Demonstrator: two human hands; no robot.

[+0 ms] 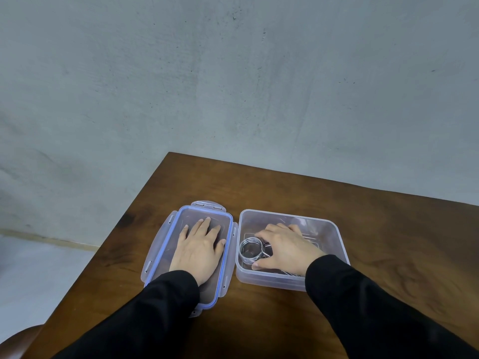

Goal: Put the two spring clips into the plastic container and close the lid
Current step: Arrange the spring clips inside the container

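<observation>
The plastic container (291, 277) sits open near the table's (337, 203) left edge, with the lid (201, 255) lying upside down just beside it, closer still to that edge; the lid's blue seal faces up and its latches splay outward. The right hand (282, 248) reaches down inside the container, fingers curled around a coiled spring clip (250, 249) near the container's left wall; whether it grips or merely rests against the coil, I cannot tell. The hand covers much of the floor, so a second clip cannot be made out. The left hand (198, 251) lies flat, fingers spread, pressing the lid and clasping nothing. The step in hand looks like placing clips inside; next, the right hand needs to come out clear, then the lid must be turned over, set squarely on the rim, and its four latches pressed down.
</observation>
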